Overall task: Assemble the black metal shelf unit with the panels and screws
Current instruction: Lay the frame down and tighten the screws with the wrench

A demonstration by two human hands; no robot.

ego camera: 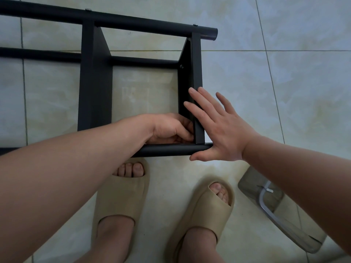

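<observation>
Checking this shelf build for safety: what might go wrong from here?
The left hand is curled in the corner where the end panel meets the near tube; a shift might pinch it. The right hand only presses flat, so the panel may slide. Open-toed slippers sit close to the tube.

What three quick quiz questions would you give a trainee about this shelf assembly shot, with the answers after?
1. True or false: the right hand lies flat, fingers straight, against the outside of the end panel.
2. Where is the left hand working? A: at the far tube. B: inside the corner where the end panel meets the near tube. C: on a slipper.
3. Fill in: the floor is covered in pale ____.

Key: 1 true; 2 B; 3 tiles.
</observation>
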